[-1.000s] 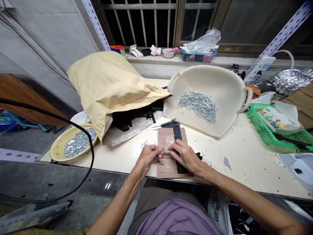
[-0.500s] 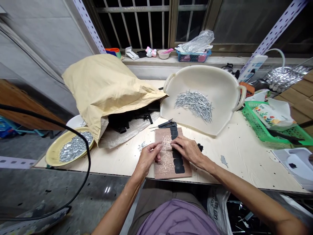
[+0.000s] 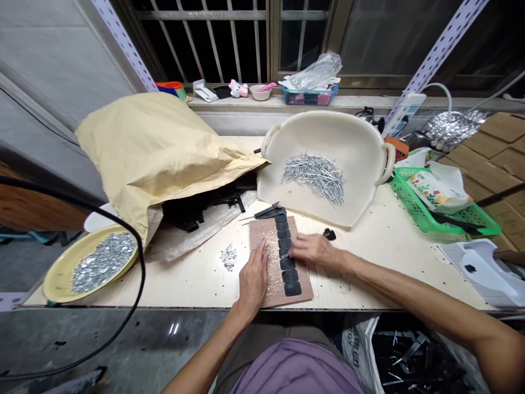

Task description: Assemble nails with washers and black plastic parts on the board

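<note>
A brown board (image 3: 276,298) with a pale, speckled, worn surface lies at the table's front edge. Several black rounded pads (image 3: 288,263) run in a row along its right half. On the board's left part rests my left hand (image 3: 253,278), its fingers stretched out and nothing visible in them. My right hand (image 3: 315,253) is over the board's right edge, fingertips at the middle pads. Motion smears those fingers, so whether they hold anything is unclear. Black pieces with thin metal rods (image 3: 266,212) lie at the board's far end. A small pile of tiny metal parts (image 3: 228,257) sits to the left.
A large white basin (image 3: 356,202) holding metal pins (image 3: 315,175) stands behind the board. A paper sack (image 3: 151,148) with black parts in its mouth lies left. Farther left is a yellow bowl (image 3: 57,279) of small metal pieces. A green basket (image 3: 426,219) stands right.
My left hand has flattened from a pinch onto the board. My right hand has shifted slightly toward me along the pads, and its fingers are now blurred. The view has turned slightly.
</note>
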The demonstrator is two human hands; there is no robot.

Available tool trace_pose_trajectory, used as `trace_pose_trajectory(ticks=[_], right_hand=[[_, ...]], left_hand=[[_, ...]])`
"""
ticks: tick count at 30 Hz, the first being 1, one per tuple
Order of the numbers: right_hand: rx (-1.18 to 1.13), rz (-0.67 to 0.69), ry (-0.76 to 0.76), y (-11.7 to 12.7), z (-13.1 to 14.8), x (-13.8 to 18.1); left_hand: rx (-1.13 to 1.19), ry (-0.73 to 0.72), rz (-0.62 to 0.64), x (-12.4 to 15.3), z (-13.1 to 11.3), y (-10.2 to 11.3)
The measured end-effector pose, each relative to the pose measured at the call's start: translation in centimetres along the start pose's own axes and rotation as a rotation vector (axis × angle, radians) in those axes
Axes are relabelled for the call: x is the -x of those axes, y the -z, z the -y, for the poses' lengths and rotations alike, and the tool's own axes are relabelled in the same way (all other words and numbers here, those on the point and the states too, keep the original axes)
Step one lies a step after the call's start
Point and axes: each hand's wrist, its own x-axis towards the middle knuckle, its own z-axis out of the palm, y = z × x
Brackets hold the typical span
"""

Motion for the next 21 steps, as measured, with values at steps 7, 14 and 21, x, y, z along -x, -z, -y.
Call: trace_pose_trajectory(ticks=[7,14,21], right_hand=[[0.010,-0.012,-0.003,-0.1,-1.5,-0.7],[0.034,-0.021,-0.111,0.6,-2.4,-1.8],[0.010,0.109,0.173,0.5,-1.6,-1.2]], left_hand=[[-0.116,-0.061,-0.044,0.1,0.6,-0.7],[-0.396,-0.104,0.104,0.4,0.4,-0.4],[-0.440,-0.174,0.111,0.5,0.5,-0.7]])
